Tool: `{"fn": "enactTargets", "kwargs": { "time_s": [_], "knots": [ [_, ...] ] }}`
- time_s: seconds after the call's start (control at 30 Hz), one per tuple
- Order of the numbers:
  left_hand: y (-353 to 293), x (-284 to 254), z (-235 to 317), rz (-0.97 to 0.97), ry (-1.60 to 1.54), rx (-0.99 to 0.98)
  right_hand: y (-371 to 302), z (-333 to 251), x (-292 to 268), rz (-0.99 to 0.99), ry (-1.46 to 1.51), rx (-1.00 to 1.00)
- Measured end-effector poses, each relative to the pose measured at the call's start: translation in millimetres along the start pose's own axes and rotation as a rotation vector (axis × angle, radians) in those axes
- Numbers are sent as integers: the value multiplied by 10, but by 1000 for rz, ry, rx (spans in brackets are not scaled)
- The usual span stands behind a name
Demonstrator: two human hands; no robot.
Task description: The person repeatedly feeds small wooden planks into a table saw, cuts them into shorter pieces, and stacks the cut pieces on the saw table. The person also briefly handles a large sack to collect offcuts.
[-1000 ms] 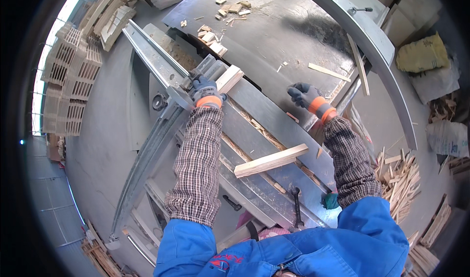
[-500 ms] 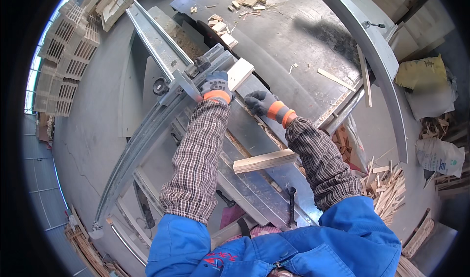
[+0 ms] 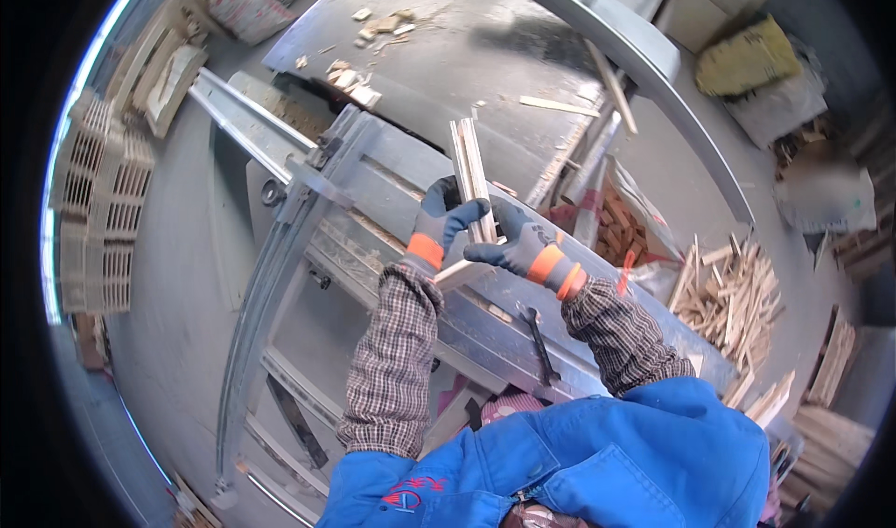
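Head view: both hands meet nr centre, gloved grey-blue w/ orange cuffs. L hand is wrapped round the wood, thumb across its front; R hand grasps the same wood lower down, fingers nr its bottom end. Wood looks like pale strips side by side, can't tell how many; it's tilted, top end twd 12 o'clock, above the metal bed.

Just below the hands, twd 6, a pale block lies on the bed, partly hidden; can't tell if the held wood touches it. Wrench lies on the bed btwn 4 & 5.

Tabletop at 12: offcuts nr 11, thin strip at 1. Curved bar sweeps past btwn 1 & 2; yellow sack at 2, on floor side. Scrap pile is out at 3, w/ an open bag of wood bits nearer in. Rail at 10, pallets at 9.
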State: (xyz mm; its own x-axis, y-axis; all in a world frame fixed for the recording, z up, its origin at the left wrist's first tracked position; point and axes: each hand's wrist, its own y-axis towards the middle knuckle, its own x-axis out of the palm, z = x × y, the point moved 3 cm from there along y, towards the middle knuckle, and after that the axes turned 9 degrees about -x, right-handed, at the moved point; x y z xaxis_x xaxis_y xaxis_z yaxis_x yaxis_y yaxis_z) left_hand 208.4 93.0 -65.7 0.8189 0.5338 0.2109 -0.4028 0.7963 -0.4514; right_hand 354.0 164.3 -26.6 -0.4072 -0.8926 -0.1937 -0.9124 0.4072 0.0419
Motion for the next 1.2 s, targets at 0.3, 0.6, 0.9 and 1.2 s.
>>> {"fn": "enactTargets", "kwargs": {
  "time_s": [0.3,0.6,0.9,1.2],
  "knots": [
    [-488,1009,-543,-267,326,265,-2392,-17,-1038,663,564,394],
    [-666,-416,-682,221,361,-26,-6348,375,-1866,1896,459,415],
    [-838,-1183,-759,436,323,-118,-9234,812,-2213,2295,280,542],
    [-552,-1629,-796,506,692,-34,-10201,571,-2764,2159,-784,1426]
  ]
}}
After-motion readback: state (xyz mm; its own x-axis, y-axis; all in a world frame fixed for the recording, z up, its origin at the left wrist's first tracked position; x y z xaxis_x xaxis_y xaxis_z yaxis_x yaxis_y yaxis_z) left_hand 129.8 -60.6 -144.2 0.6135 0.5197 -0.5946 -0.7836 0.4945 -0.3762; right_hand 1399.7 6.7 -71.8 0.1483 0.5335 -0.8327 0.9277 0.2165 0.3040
